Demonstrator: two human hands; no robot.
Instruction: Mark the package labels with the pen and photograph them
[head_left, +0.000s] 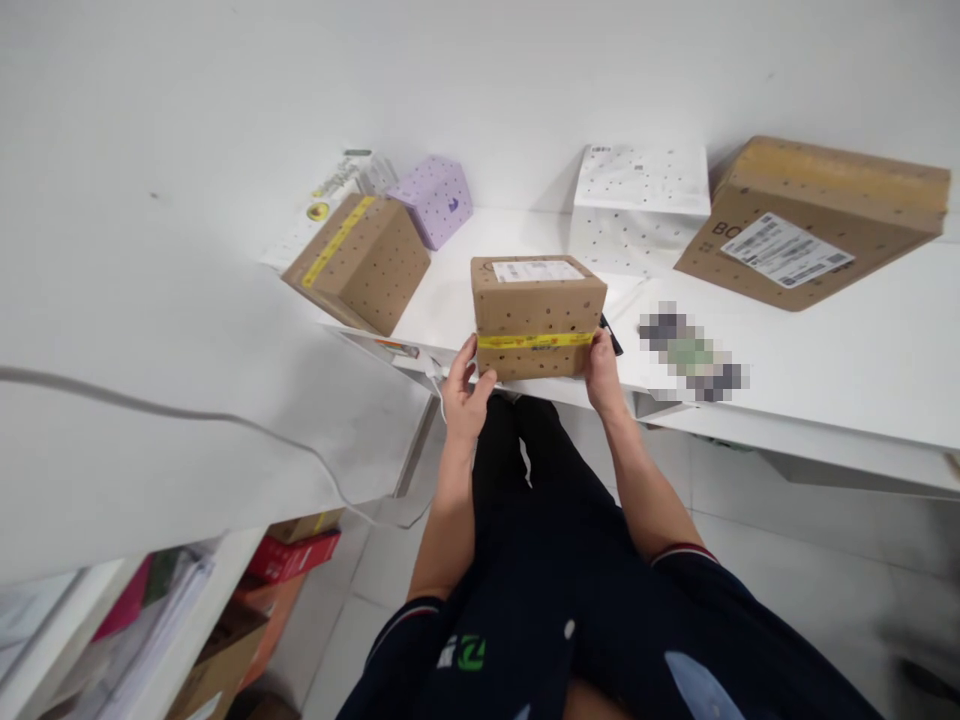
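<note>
Between my two hands is a brown cardboard box (536, 310) with yellow tape across its near side and a white label on top. My left hand (466, 390) grips its left edge, the thumb on the near face. At the opposite edge my right hand (602, 370) holds on, its fingers partly hidden behind the box. The box is over the front part of the white desk (862, 350); whether it rests on the surface I cannot tell. Part of a dark flat object (613, 337) shows behind its right side.
Left on the desk are another taped brown box (375, 265), a purple box (435, 200) and a white box (330, 200). A white package (641, 205) and a large labelled carton (810, 225) stand at the right, near a pixelated patch. A grey cable (225, 412) hangs at left above shelves (180, 620).
</note>
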